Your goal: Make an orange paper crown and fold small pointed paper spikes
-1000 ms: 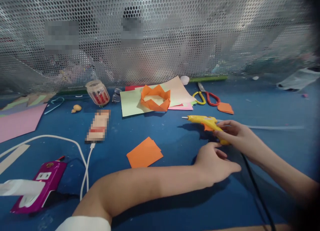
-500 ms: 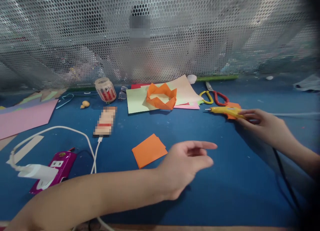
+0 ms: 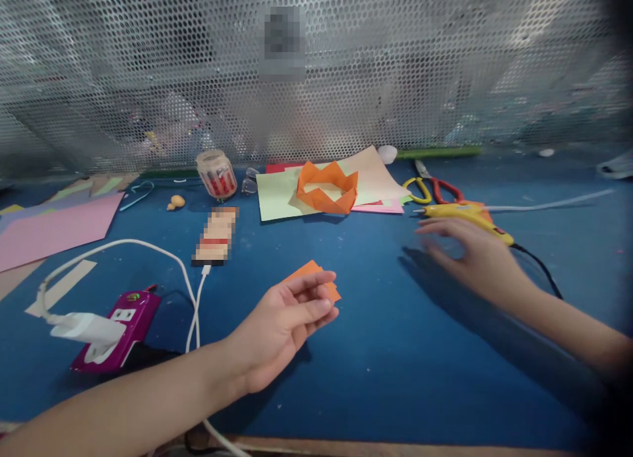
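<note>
My left hand (image 3: 284, 322) hovers over the orange paper squares (image 3: 307, 270), hiding most of them. Its fingers are loosely curled and apart, with nothing visible in them. To the right, my right hand (image 3: 465, 256) is empty, fingers bent and spread, just in front of the yellow glue gun (image 3: 457, 212). The glue gun lies on the table with a clear glue stick (image 3: 548, 204) sticking out of its back. At the middle back, an orange folded paper ring with a zigzag rim (image 3: 327, 186) rests on a pale green sheet (image 3: 277, 196).
Scissors (image 3: 448, 190) lie behind the glue gun. A phone (image 3: 216, 236) is cabled to a white charger in a purple power strip (image 3: 129, 325). A jar (image 3: 216, 175), eyeglasses (image 3: 250, 181) and coloured paper (image 3: 64, 229) also lie about. Perforated metal mesh (image 3: 346, 68) closes the back.
My right hand has let go of the glue gun and moved left, leaving it on the table. My left hand has drawn back left over the orange paper squares.
</note>
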`<state>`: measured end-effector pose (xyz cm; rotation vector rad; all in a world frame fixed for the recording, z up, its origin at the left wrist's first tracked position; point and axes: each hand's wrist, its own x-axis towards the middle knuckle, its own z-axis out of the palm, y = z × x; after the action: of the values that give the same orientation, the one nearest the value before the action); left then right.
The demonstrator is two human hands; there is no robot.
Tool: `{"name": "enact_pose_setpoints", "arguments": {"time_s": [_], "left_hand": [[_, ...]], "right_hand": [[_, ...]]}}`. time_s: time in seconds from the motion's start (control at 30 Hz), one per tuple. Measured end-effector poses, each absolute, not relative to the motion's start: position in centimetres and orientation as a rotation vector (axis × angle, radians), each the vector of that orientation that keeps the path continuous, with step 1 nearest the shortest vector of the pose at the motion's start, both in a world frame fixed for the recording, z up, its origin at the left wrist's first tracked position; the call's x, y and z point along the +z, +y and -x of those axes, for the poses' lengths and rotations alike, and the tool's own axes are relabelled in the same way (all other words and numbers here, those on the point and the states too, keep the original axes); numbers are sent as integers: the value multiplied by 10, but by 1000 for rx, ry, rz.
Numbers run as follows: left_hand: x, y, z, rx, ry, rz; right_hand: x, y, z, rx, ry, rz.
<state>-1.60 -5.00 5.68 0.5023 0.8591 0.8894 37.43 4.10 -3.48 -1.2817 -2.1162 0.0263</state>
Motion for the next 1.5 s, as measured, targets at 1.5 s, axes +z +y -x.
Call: {"name": "enact_pose_setpoints", "arguments": {"time_s": [1.5], "left_hand": [[-33, -61, 48, 561, 874, -3111]], "right_hand": [[-22, -5, -250, 364, -2441, 697]]}}
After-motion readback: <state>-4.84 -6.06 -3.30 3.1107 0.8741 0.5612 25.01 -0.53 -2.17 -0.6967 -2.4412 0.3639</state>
